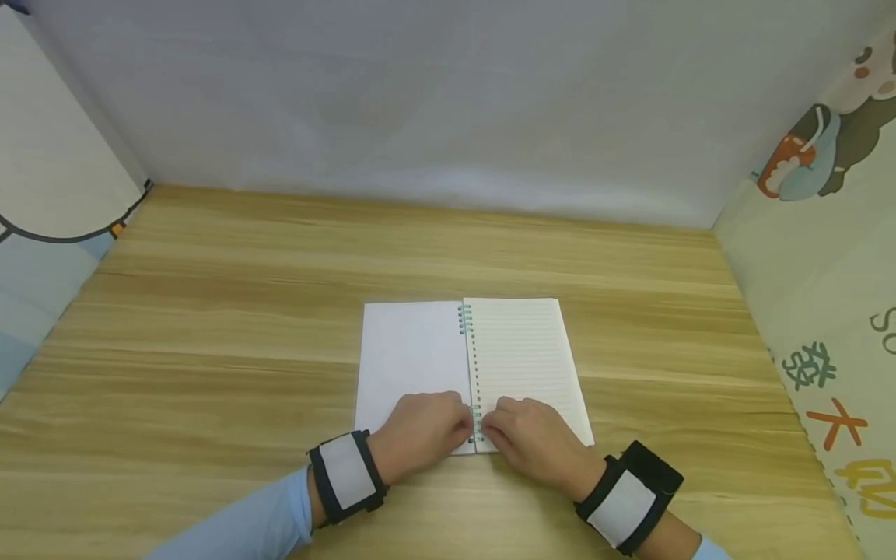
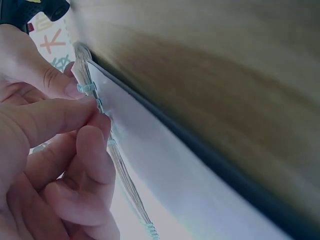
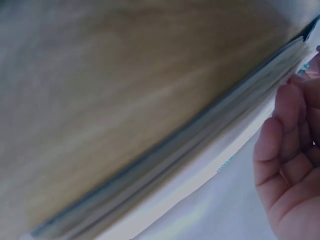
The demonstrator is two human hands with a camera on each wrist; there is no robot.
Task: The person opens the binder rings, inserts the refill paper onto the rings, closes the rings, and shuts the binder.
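A loose-leaf notebook (image 1: 521,350) lies open on the table, a blank white side (image 1: 413,342) to the left and lined paper to the right. Teal binder rings (image 1: 476,420) join the sides at the top and bottom of the spine. At the bottom rings, my left hand (image 1: 423,428) pinches the binding between thumb and forefinger. Facing it, my right hand (image 1: 535,435) grips the same rings from the lined side, its fingers curled. The left wrist view shows both thumbs against a teal ring (image 2: 86,88). My fingers hide part of the rings.
The wood-grain table (image 1: 245,311) extends around the notebook. A pale wall (image 1: 434,109) stands behind it, with printed panels on the left (image 1: 56,155) and right (image 1: 805,280). Each wrist wears a black strap, the left one (image 1: 348,476) near the notebook's lower left corner.
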